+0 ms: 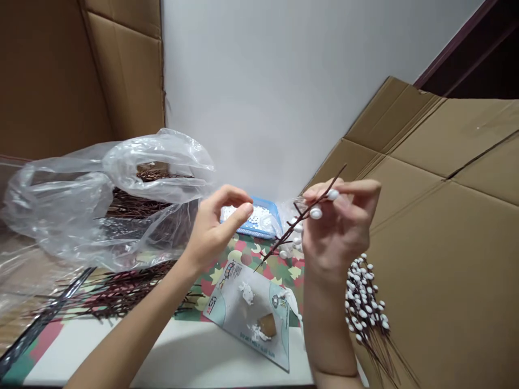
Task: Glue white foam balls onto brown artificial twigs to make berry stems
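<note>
Nearest, a card [234, 317] w/ white globs [247, 294]. Just past it, R hand [340, 227] pinches a brown twig [300, 217] w/ white buds [315, 213], slanting up to R. L hand [217, 221], thumb & finger close, can't tell if gripping, is nr blue basket [277, 219] of white bits [257, 217].

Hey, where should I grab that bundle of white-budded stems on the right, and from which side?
Probably best by its bare brown stems, just below the white buds, coming from the near right. The buds crowd the far end, where fingers could press on them; the slim stems run toward you, and the right forearm lies along the bundle's left side.
</note>
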